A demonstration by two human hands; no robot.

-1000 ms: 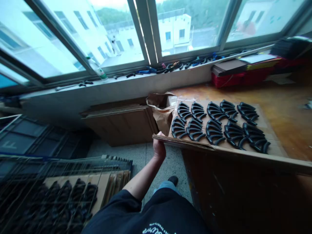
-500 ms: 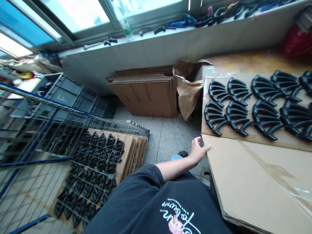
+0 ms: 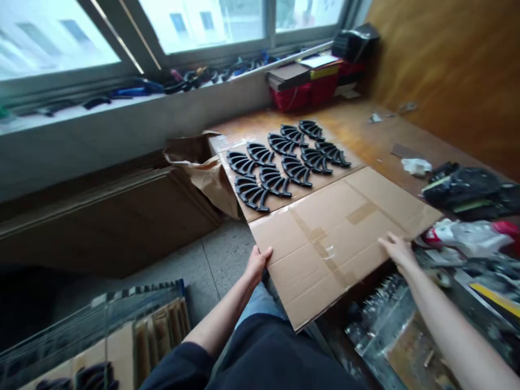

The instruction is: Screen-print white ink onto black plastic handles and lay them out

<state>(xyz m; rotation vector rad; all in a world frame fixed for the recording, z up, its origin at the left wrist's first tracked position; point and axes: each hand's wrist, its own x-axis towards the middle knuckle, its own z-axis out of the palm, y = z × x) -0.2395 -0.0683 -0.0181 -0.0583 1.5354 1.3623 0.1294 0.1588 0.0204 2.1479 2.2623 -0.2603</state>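
A taped brown cardboard sheet [image 3: 325, 238] lies across the table, its near part jutting past the edge. My left hand [image 3: 257, 264] pinches the sheet's left edge, thumb on top and the other fingers hidden below. At the right edge, my right hand [image 3: 396, 250] grips with fingers on the upper face; what is underneath is hidden. Several black fan-shaped ribbed parts [image 3: 296, 170] lie in two rows on the cardboard's far section, beyond a crease or seam. I cannot tell whether both sections are one sheet.
A brown paper bag [image 3: 207, 179] and stacked cardboard [image 3: 122, 211] stand left of the table. Red bins [image 3: 303, 95] sit at the back. Tools and plastic bags [image 3: 467, 241] clutter the right side. A wire rack [image 3: 93, 319] is at lower left.
My view has swung right. My left hand stays at the cardboard's left edge, now with its thumb on top. My right hand has come into view, on the right edge.
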